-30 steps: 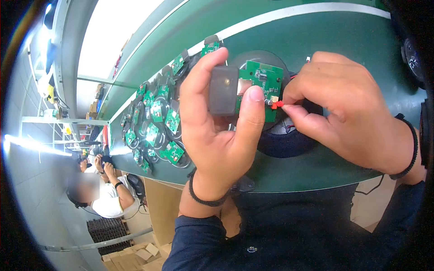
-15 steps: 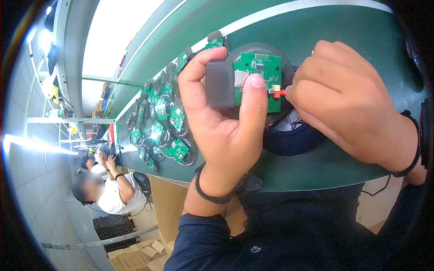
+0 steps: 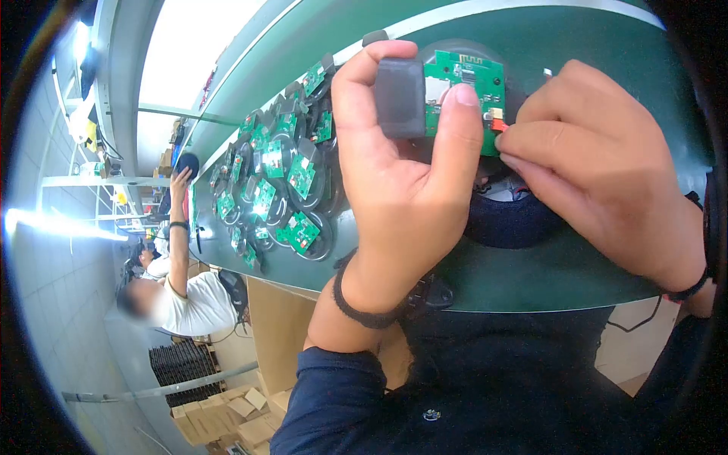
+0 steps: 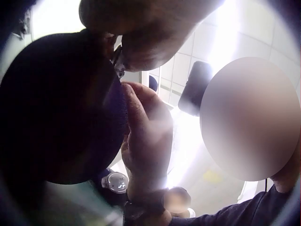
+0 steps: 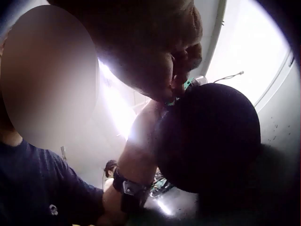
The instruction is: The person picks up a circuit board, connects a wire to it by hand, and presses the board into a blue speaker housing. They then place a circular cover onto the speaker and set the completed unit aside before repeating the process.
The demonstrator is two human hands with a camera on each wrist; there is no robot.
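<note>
My left hand (image 3: 409,163) holds a green circuit board (image 3: 472,72) that has a dark grey block (image 3: 400,95) along its left side. The thumb lies across the board's face, while the index finger reaches around the block's far edge. At the board's right edge, my right hand (image 3: 599,163) pinches a small red plug (image 3: 497,125) right at a whitish socket. Below the board is a round, dark fabric-covered body (image 3: 504,220) with thin wires inside. Its dark curved shell (image 5: 211,136) fills much of the right wrist view, with the fingers above it.
Many similar green boards on clear round pieces (image 3: 264,199) crowd the left of the green table (image 3: 569,280). Further left, another person (image 3: 201,303) in white reaches over the table. Cardboard boxes (image 3: 216,417) lie below. A small white connector (image 3: 547,73) shows behind my right hand.
Both hands and the board have shifted up and rightward in the head view. My right fingers stay at the red plug. The other person has raised an arm with a dark round object.
</note>
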